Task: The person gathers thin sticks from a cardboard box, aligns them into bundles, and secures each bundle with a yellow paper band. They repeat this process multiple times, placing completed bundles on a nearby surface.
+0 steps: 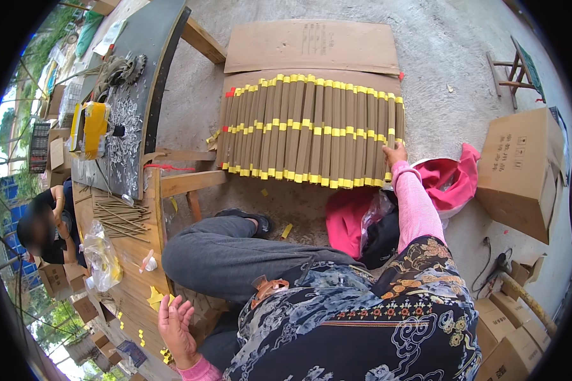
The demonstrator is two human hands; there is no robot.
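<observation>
The brown rods lie close — slim, yellow-banded.

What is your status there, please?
Left hand open, empty; right hand at stick bundles, right end, grip unclear. Bundles mostly yellow-banded, side by side on cardboard. Pink cloth near right forearm.

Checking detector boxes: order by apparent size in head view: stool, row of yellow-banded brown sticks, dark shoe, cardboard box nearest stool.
1. Row of yellow-banded brown sticks
2. Cardboard box
3. Stool
4. Dark shoe
</observation>
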